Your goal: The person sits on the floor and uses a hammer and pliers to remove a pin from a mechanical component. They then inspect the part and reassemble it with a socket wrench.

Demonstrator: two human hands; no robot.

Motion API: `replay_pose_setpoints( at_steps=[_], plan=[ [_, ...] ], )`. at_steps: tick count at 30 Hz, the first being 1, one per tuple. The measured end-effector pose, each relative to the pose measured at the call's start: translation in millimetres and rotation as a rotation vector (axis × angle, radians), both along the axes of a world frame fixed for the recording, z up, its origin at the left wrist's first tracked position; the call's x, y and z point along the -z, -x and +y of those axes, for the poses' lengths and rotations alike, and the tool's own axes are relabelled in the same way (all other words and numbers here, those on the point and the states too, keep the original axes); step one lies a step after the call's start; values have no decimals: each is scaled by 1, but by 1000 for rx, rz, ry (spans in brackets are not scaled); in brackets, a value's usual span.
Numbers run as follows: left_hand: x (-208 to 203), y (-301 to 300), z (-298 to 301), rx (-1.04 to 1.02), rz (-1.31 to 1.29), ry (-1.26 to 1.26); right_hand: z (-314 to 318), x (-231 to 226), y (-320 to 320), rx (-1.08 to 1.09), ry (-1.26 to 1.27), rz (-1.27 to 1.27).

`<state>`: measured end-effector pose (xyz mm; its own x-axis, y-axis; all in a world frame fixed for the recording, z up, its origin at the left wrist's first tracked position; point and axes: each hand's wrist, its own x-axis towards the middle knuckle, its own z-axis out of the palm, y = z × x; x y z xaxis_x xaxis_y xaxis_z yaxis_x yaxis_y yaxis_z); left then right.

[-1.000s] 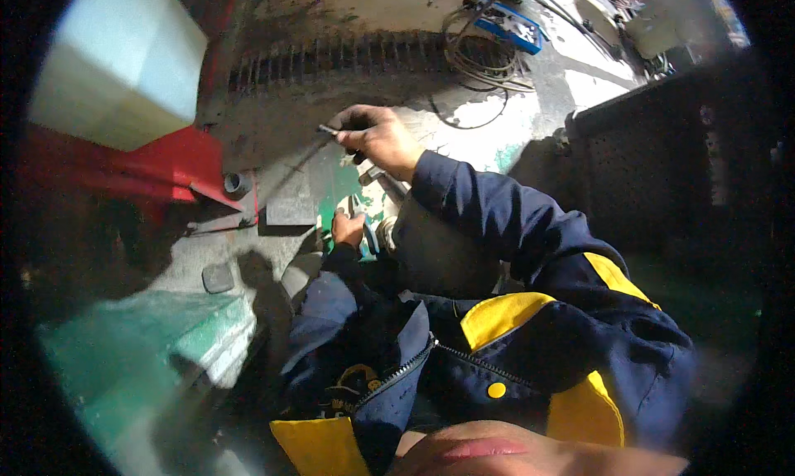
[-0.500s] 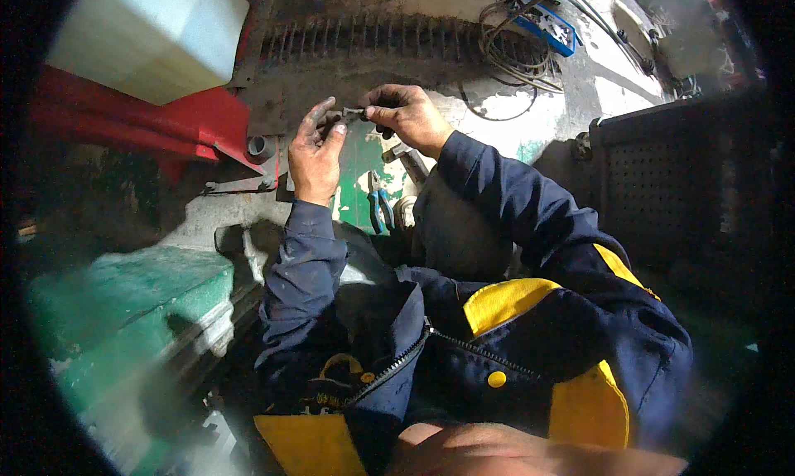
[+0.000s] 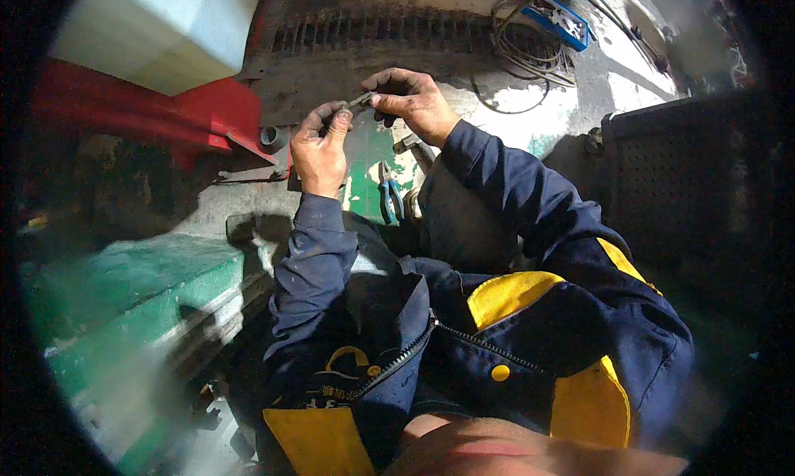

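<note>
A small, thin metal piece [image 3: 360, 100], shaped like a pin or bolt, spans the gap between my two hands. My left hand [image 3: 321, 151] pinches one end between thumb and fingers. At the other end, the thumb and curled fingers of my right hand [image 3: 420, 105] close on it. Both hands have dark grime on the fingers. Below them, blue-handled pliers [image 3: 390, 196] lie on the worn green floor [image 3: 361, 178]. A grey metal-headed tool [image 3: 407, 144] rests beside my knee, partly hidden.
A whitish plastic tank [image 3: 178, 37] sits above a red metal frame [image 3: 124, 107] at the left. A slotted floor grate [image 3: 364, 33] runs across the far side. Coiled cable [image 3: 530, 57] and a blue tray [image 3: 556, 19] lie far right. A dark perforated box [image 3: 675, 173] stands right, a green block [image 3: 157, 273] left.
My hands have shifted slightly, with the right one a little higher and the metal piece now more tilted. The whole view has moved a little, and the pliers lie where they were.
</note>
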<state>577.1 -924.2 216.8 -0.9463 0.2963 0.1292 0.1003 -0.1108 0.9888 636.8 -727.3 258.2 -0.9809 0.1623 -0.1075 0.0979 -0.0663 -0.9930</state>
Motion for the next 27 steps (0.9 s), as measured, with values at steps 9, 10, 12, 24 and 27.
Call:
replay_pose_setpoints(
  at_steps=[9,10,12,24,27],
  plan=[
    [-11,-6,-9,-10,-15,35,-8,-10,3,-18,44,18],
    [-12,-5,-9,0,-56,27,-8,-11,3,-17,44,20],
    [-12,-5,-9,11,-88,-5,-8,-12,3,-17,48,13],
    [-18,0,-12,61,-296,-162,-6,-6,7,-19,49,16],
    [-17,2,-13,43,-449,-253,-3,-3,9,15,21,12]
  ],
)
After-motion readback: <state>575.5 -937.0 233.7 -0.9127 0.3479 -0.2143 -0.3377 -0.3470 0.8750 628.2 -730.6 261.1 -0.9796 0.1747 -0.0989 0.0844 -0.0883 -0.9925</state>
